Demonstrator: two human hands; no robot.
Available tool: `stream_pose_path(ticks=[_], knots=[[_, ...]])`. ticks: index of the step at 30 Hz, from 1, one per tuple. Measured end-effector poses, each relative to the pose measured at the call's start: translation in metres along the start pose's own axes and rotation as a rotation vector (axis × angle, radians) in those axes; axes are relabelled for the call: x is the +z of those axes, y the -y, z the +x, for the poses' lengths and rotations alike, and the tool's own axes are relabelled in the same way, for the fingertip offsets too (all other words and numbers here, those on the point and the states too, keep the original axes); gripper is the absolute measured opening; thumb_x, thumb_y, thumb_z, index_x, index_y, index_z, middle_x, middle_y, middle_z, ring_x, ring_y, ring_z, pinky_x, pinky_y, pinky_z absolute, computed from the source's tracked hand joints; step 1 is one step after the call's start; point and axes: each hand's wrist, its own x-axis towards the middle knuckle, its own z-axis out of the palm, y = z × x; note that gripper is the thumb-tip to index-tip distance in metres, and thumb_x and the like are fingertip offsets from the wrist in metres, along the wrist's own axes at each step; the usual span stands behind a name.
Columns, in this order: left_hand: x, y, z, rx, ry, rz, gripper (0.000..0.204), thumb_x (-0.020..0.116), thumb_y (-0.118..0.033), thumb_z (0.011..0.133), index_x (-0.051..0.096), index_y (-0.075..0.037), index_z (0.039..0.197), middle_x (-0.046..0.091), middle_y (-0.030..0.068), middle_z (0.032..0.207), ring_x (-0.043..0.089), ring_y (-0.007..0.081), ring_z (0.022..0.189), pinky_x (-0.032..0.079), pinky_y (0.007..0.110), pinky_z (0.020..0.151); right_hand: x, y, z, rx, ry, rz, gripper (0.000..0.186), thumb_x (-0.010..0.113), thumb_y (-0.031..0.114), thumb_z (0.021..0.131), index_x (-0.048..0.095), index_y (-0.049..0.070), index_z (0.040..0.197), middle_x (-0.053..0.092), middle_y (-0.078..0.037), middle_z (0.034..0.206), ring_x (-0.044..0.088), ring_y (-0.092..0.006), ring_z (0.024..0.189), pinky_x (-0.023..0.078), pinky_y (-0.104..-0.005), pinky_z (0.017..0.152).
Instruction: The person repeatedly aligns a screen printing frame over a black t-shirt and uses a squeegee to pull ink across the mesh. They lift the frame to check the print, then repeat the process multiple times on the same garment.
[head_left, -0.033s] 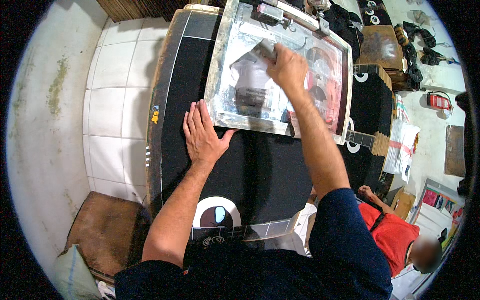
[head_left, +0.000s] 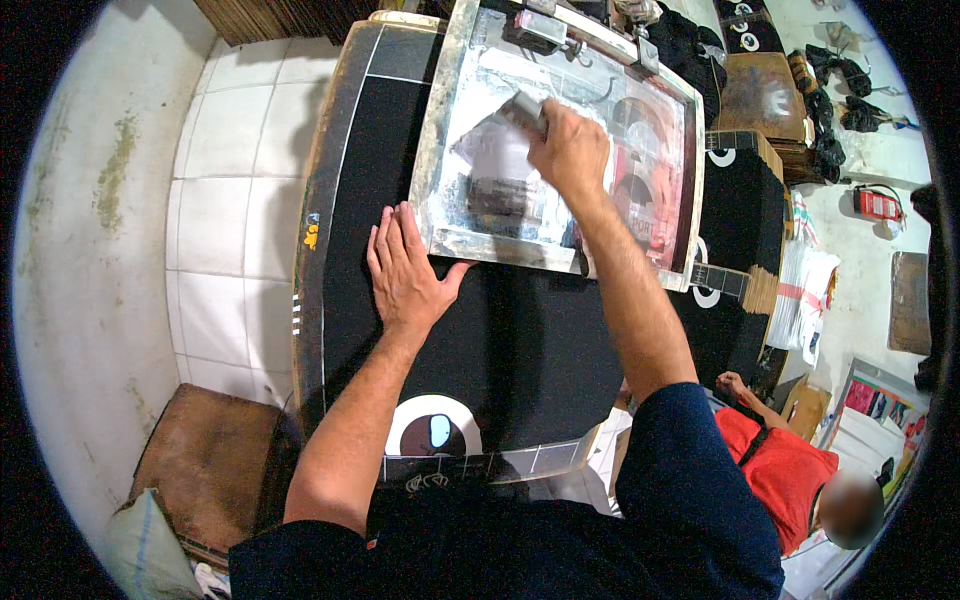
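A screen printing frame (head_left: 422, 180) lies over black fabric (head_left: 500, 340) stretched on a long board. My right hand (head_left: 572, 155) is closed round a grey squeegee (head_left: 520, 114), which stands tilted on the mesh. Dark print shapes show through the mesh, redder toward the right. My left hand (head_left: 412, 275) lies flat and open at the frame's near left corner, its fingertips against the left rim and the thumb along the near edge. Close to my body, a white, brown and light blue eye print (head_left: 437, 425) shows on the fabric.
Metal clamps (head_left: 540, 30) sit along the frame's far edge. On the right are more black fabric boards (head_left: 740, 215), a red fire extinguisher (head_left: 878, 204) and a person in a red top (head_left: 765, 450). A brown board (head_left: 205, 460) stands at lower left, beside tiled floor (head_left: 212, 225).
My right hand and the squeegee have shifted slightly left and toward me across the mesh. The left hand and the frame stay where they were.
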Motion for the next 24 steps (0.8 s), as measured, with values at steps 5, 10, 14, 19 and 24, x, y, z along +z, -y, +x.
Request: stream_pose_path(ticks=[5,10,14,19,24], knots=[[0.003,-0.001,0.005,0.002,-0.017,0.025,0.119,0.086,-0.052,0.074,0.025,0.007,0.158,0.039,0.0281,0.155,0.037,0.0395,0.146,0.028,0.054,0.122,-0.01,-0.01,0.017,-0.004,0.243,0.021,0.033,0.084,0.028,0.079,0.071,0.009,0.104,0.075,-0.016,0.087,0.073,-0.0388,0.084,0.055,-0.0507,0.075],[0.006,0.002,0.004,0.01,-0.02,0.036,0.121,0.086,-0.053,0.074,0.023,0.007,0.158,0.038,0.0282,0.156,0.037,0.0399,0.146,0.028,0.054,0.122,0.03,-0.033,0.084,-0.086,-0.04,0.06,0.029,0.078,0.015,0.077,0.07,0.014,0.105,0.075,-0.013,0.098,0.072,-0.0346,0.094,0.054,-0.0507,0.076],[0.005,0.001,0.003,0.006,0.039,0.047,0.121,0.082,-0.057,0.079,0.018,0.007,0.159,0.034,0.0285,0.157,0.032,0.0385,0.151,0.023,0.055,0.124,0.03,-0.022,0.055,-0.124,-0.094,0.033,0.027,0.076,0.009,0.075,0.064,0.011,0.099,0.069,-0.01,0.093,0.067,-0.035,0.09,0.05,-0.0501,0.073],[0.003,0.0,0.004,-0.011,0.046,0.048,0.121,0.081,-0.058,0.08,0.019,0.008,0.159,0.035,0.0283,0.157,0.031,0.0378,0.151,0.023,0.055,0.124,-0.001,-0.006,-0.001,-0.156,0.07,0.079,0.029,0.078,0.006,0.074,0.064,0.012,0.099,0.069,-0.008,0.09,0.067,-0.0332,0.089,0.049,-0.0475,0.073],[0.003,0.0,0.005,-0.003,0.013,0.037,0.12,0.084,-0.056,0.077,0.022,0.008,0.158,0.036,0.0286,0.157,0.033,0.0389,0.149,0.025,0.055,0.123,0.024,-0.03,0.081,-0.12,-0.03,0.104,0.027,0.074,0.007,0.074,0.069,0.013,0.1,0.072,-0.015,0.083,0.07,-0.0416,0.08,0.053,-0.0564,0.068]])
